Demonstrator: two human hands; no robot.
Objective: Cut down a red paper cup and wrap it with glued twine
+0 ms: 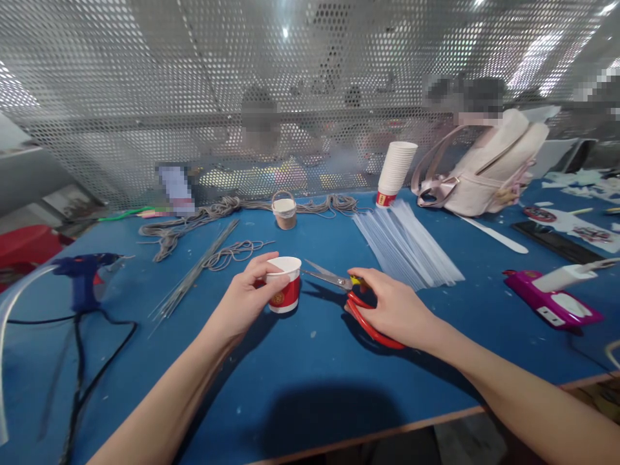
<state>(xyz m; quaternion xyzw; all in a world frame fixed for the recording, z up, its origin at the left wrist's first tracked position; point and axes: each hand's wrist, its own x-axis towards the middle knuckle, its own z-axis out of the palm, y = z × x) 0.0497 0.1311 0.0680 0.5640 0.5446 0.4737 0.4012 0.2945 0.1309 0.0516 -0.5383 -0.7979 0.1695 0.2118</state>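
Observation:
My left hand [256, 290] is closed round the left side of a red and white paper cup [290, 294], its thumb and fingers near the rim. In my right hand [392, 307] is a pair of scissors [329, 278] with red handles. Its blades are slightly apart and point left at the cup's rim, close to it; I cannot tell whether they touch. Beyond the cup stands a small basket [286, 218] with a light top and a thin handle. Right of it lies a spread bundle of translucent strips [407, 245].
A stack of paper cups [397, 171] stands by the mesh panel, beside a pale backpack [494, 171]. Grey cord [213, 210] and thin wires [194, 274] lie on the left, near a blue glue gun [86, 278] with cables. A purple power strip [552, 300] sits on the right.

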